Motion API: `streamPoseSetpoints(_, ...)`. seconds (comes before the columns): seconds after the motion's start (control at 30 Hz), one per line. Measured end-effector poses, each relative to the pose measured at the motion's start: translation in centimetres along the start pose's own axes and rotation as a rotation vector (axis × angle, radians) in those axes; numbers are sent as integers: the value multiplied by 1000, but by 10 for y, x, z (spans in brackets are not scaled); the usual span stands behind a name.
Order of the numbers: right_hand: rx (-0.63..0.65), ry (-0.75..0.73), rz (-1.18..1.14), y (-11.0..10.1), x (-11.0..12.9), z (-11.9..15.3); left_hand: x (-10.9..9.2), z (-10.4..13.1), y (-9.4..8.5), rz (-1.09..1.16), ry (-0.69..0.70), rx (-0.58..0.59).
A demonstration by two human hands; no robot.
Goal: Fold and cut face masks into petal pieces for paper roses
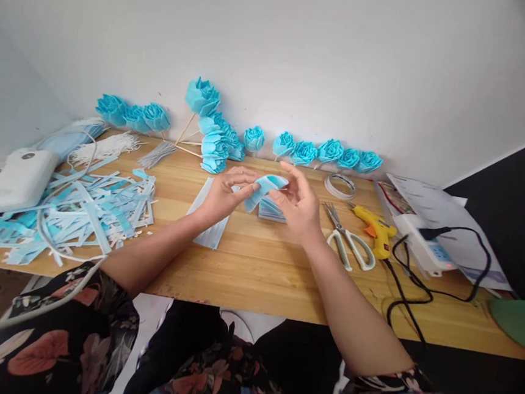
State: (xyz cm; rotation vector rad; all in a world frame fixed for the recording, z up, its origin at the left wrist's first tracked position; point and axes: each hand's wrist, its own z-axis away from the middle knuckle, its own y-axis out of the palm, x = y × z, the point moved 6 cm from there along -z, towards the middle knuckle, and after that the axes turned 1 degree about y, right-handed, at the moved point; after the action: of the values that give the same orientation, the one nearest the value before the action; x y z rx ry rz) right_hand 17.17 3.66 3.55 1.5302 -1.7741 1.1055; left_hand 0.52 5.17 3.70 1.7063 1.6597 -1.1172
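While both hands hover above the middle of the worktop point(256, 270), the left hand point(224, 195) and right hand point(297, 201) pinch a folded blue strip point(263, 188) with closed fingertips.

A wooden surface point(255, 276) against a white wall. Blue paper roses point(321, 152) line its back edge. At left, a heap of blue and white strips point(81, 212) and a white device point(18, 179). At right, white-handled scissors point(350, 241), a yellow glue gun point(377, 228), a tape roll point(340, 185).
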Motion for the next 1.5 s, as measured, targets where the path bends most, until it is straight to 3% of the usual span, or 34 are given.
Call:
streamPoseSetpoints(0.07,89,56,-72,7,-4,-1,3,0,0,191,-73,-20)
streamPoseSetpoints(0.17,206,98,20,16,-6,1,9,2,4,366,-160,-9)
streamPoseSetpoints(0.33,163,149,325,14,-11,5,20,5,6,436,-253,-48)
streamPoseSetpoints(0.63,182,106,449,14,-10,5,24,3,5,670,-455,-103)
streamPoseSetpoints(0.9,284,116,537,15,-4,7,25,5,8,501,-436,-96)
streamPoseSetpoints(1.23,113,161,312,8,-6,2,9,13,25,389,-375,71)
streamPoseSetpoints(1.5,59,199,114,2,-13,1,15,15,28,441,-451,124)
